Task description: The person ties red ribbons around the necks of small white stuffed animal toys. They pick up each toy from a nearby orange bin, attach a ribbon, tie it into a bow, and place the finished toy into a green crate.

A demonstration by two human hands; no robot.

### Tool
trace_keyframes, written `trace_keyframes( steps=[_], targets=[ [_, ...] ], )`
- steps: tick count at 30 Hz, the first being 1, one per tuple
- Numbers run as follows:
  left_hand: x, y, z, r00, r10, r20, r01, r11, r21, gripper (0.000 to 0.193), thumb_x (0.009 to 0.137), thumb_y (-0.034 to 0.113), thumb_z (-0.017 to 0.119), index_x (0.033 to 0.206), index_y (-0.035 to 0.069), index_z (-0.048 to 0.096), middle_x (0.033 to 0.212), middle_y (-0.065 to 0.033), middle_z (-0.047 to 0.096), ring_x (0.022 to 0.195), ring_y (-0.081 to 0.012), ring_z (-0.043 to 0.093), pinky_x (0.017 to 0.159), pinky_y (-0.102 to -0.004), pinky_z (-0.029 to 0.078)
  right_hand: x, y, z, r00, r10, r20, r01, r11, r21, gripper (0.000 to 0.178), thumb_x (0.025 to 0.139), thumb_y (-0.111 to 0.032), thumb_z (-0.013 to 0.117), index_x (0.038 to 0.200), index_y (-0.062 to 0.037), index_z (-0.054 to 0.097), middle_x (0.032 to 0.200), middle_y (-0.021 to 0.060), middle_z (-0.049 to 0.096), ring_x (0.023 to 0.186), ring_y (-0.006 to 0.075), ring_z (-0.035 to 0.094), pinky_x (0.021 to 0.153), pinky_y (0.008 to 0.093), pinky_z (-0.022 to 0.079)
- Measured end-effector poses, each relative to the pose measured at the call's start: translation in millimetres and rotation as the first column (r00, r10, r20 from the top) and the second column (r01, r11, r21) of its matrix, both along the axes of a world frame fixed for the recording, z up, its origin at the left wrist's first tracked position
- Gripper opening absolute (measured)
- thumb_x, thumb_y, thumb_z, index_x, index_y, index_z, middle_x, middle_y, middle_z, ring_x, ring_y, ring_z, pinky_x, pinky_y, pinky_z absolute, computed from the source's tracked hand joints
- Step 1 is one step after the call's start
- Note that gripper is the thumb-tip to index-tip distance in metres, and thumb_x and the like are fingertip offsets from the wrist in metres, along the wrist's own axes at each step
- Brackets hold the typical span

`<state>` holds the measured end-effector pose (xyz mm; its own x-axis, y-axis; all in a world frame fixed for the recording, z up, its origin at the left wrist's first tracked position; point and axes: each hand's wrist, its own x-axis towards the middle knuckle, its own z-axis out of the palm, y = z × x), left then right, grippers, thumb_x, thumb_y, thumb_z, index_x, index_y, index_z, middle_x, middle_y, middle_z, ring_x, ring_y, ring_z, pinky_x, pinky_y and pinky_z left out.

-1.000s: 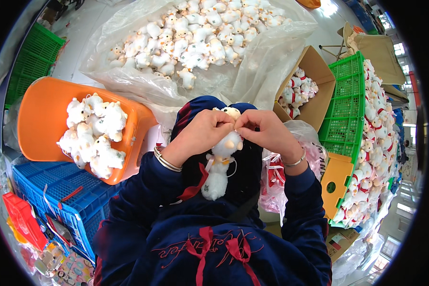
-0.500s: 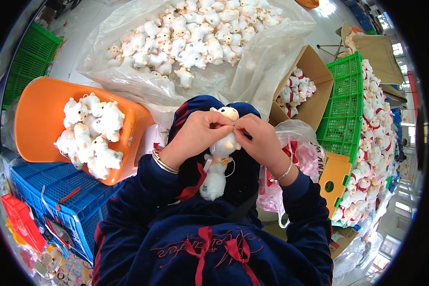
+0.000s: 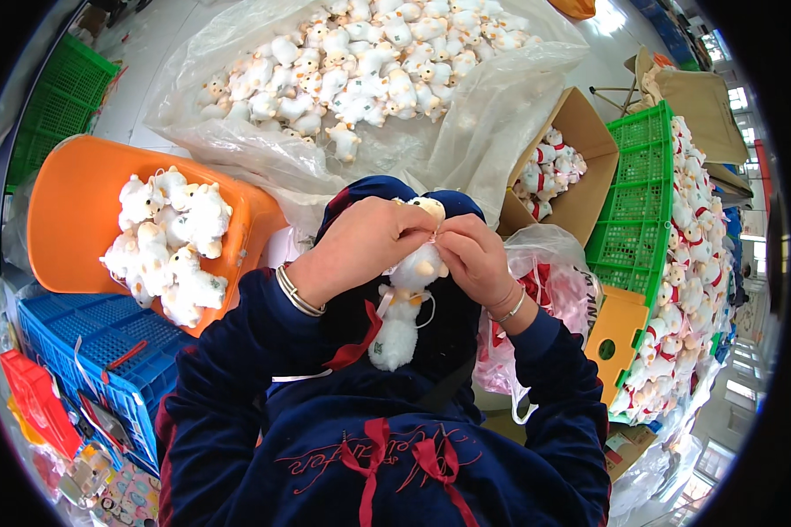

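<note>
My left hand (image 3: 360, 246) and my right hand (image 3: 476, 255) meet over my lap, thumbs and fingertips pinched together. Whatever is between the fingertips is too small to make out. They work at the neck of a white plush toy (image 3: 416, 270), whose cream head (image 3: 427, 205) partly shows beyond the fingers. Another white plush toy (image 3: 394, 342) lies nearer to me on my dark trousers, a thin white loop (image 3: 429, 314) beside it. A red ribbon (image 3: 359, 341) with a whitish end lies to its left.
An orange stool (image 3: 75, 220) carrying several white plush toys stands left, above a blue crate (image 3: 97, 338). Ahead spreads a plastic sheet (image 3: 501, 105) heaped with plush toys. To the right are a cardboard box (image 3: 580, 189), a pink-filled plastic bag (image 3: 501, 360) and a green crate (image 3: 628, 211).
My left hand and forearm have shifted slightly left, the wrist turning outward. My right fingers have drawn closer together at the toy's neck. A white strip shows more beside my lap.
</note>
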<state>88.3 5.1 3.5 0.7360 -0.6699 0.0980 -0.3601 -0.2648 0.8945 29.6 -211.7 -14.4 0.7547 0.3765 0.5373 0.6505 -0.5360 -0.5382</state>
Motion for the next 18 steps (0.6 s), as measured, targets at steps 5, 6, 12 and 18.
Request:
trace_keyframes(
  steps=[5, 6, 12, 18],
  targets=[
    [15.5, 2.8, 8.1, 0.946, -0.161, 0.28, 0.126, 0.982, 0.139, 0.018, 0.092, 0.021, 0.069, 0.105, 0.01, 0.073, 0.085, -0.0118, 0.071, 0.079, -0.034, 0.069, 0.069, -0.0424, 0.055, 1.0, -1.7, 0.2, 1.0, 0.014, -0.005, -0.014, 1.0, -0.003, 0.021, 0.081, 0.007, 0.075, 0.098, -0.0009, 0.067, 0.099, 0.0123, 0.068, 0.086, 0.0299, 0.067, 0.073, 0.0362, 0.057],
    [18.9, 3.5, 9.3, 0.931, -0.195, 0.308, 0.151, 0.975, 0.16, 0.016, 0.091, 0.021, 0.069, 0.103, 0.01, 0.072, 0.084, -0.0117, 0.07, 0.079, -0.0338, 0.069, 0.068, -0.043, 0.054, 1.2, -2.8, 0.1, 1.0, 0.02, -0.01, -0.02, 1.0, -0.005, 0.02, 0.081, 0.006, 0.075, 0.098, -0.0007, 0.067, 0.099, 0.012, 0.068, 0.087, 0.0296, 0.067, 0.074, 0.0362, 0.056],
    [42.4, 1.4, 16.9, 0.81, -0.429, 0.4, 0.339, 0.899, 0.277, 0.015, 0.089, 0.021, 0.063, 0.082, 0.008, 0.065, 0.076, -0.0137, 0.067, 0.076, -0.0361, 0.069, 0.064, -0.0467, 0.052, 6.6, -9.5, 2.4, 0.995, 0.085, -0.041, -0.087, 0.996, -0.032, 0.023, 0.079, 0.005, 0.074, 0.1, -0.0012, 0.068, 0.1, 0.0117, 0.068, 0.087, 0.0294, 0.067, 0.075, 0.0358, 0.057],
    [53.7, -3.8, 32.1, 0.73, -0.539, 0.42, 0.423, 0.839, 0.342, 0.015, 0.087, 0.017, 0.061, 0.082, 0.005, 0.065, 0.078, -0.0154, 0.067, 0.076, -0.0368, 0.069, 0.063, -0.0464, 0.053, 8.3, -11.8, 4.3, 0.992, 0.119, -0.05, -0.121, 0.992, -0.037, 0.026, 0.077, 0.006, 0.074, 0.101, -0.0015, 0.068, 0.101, 0.0116, 0.068, 0.088, 0.0294, 0.068, 0.075, 0.0355, 0.058]
  ],
)
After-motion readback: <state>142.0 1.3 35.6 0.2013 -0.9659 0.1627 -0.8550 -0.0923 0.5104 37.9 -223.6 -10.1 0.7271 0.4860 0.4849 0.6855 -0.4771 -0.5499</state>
